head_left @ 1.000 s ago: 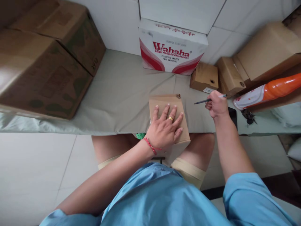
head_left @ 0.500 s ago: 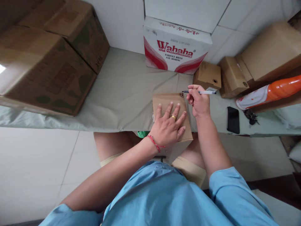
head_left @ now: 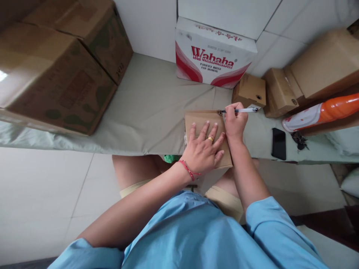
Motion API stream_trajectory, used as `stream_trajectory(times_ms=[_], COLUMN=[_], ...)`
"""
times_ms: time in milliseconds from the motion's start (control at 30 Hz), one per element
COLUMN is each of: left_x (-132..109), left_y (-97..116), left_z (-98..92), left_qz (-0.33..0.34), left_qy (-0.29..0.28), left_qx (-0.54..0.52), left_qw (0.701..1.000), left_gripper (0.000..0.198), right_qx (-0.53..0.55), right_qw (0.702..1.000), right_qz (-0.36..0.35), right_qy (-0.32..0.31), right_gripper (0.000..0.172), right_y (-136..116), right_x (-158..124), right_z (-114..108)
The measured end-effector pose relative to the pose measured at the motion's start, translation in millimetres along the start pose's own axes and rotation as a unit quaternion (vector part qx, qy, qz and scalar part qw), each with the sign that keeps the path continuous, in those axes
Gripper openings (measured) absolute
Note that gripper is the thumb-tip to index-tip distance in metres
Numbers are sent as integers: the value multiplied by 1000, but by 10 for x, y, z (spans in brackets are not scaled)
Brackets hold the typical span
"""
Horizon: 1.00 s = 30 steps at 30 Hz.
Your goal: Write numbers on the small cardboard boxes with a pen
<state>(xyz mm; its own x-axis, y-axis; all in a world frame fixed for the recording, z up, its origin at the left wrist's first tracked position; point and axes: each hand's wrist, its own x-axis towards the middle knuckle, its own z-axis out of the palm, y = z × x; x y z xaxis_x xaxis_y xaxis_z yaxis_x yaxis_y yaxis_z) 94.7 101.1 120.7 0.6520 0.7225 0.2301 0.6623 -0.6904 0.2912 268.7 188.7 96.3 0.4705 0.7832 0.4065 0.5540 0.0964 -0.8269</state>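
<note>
A flat brown cardboard box [head_left: 198, 119] lies at the near edge of a cloth-covered table [head_left: 151, 108], partly hanging over my knees. My left hand [head_left: 206, 149] rests flat on its top with fingers spread; it wears a gold ring and a red wrist cord. My right hand [head_left: 235, 121] is closed on a pen [head_left: 244, 110], held level, its tip at the box's far right corner.
Two large brown cartons [head_left: 56, 63] stand at the left. A white and red Wahaha box [head_left: 214, 56] is at the back. Small brown boxes [head_left: 249, 91], an orange and white bottle [head_left: 322, 112], a black phone [head_left: 278, 143] and keys [head_left: 298, 139] are at the right.
My right hand carried the pen leftward from beside the small boxes to the far right corner of the flat box. My left hand stayed flat on the box.
</note>
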Motion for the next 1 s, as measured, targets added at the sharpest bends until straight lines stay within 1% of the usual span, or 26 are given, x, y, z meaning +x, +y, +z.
stream_trajectory(times_ms=[133,400,600,700,800,900,1000], left_x=[-2,-3,0,-3,-7,-9,-9], left_y=[0,-11,-11,-11,-11,-11,-11], left_z=[-1,22,12,9,7,11,18], left_qz=[-2,-1,1,-1,0,1,-1], left_qy=[3,8,1,2,5,8,11], left_qx=[-5,-7,-5,-3,-3,-5,-6], left_qw=[1000,1000,1000,1000,1000,1000,1000], left_gripper=[59,59,59,59,58,59,59], right_qx=[0,-50,-64,-57,-42,-49,-61], right_qw=[1000,999,998,998,999,999,998], right_qz=[8,-13,-7,-9,-4,0,3], right_qy=[-13,-12,-2,10,3,-8,1], right_gripper=[22,23,23,22,21,22,23], right_y=[8,-34,-106,-125,-125,-122,-122], right_x=[6,12,13,14,15,14,12], right_z=[5,-6,-27,-29,-24,-21,-25])
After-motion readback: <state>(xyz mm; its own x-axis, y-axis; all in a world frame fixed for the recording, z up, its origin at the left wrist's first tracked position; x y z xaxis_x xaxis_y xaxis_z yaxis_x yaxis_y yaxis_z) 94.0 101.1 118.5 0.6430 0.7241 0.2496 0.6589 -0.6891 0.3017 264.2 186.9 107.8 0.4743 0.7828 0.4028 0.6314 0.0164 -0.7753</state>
